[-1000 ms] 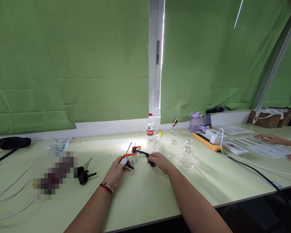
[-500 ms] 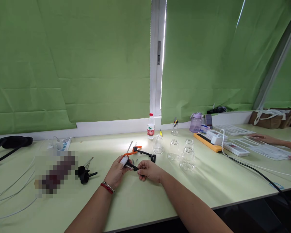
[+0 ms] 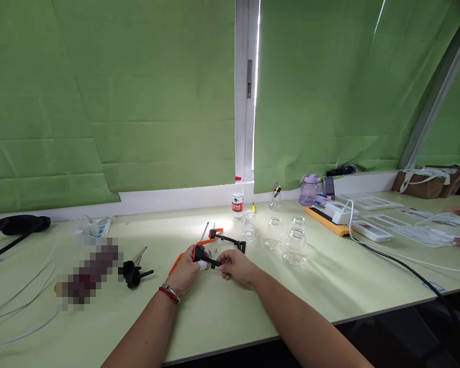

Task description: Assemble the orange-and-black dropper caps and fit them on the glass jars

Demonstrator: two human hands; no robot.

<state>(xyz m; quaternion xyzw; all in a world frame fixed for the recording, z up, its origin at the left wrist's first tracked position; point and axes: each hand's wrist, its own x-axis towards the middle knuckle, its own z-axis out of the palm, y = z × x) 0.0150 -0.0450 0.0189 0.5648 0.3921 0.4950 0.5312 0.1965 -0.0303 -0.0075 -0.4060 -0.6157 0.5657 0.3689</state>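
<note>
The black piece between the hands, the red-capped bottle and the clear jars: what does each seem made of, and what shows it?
Black piece: probably matt moulded plastic, being evenly dark with little shine. Red-capped bottle: likely glossy plastic, given its see-through upper wall. Clear jars: smooth and glossy, with bright highlights at the rims; probably glass, though hard plastic is possible.

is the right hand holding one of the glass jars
No, the right hand pinches a black part, and the glass jars stand apart from it.
</note>
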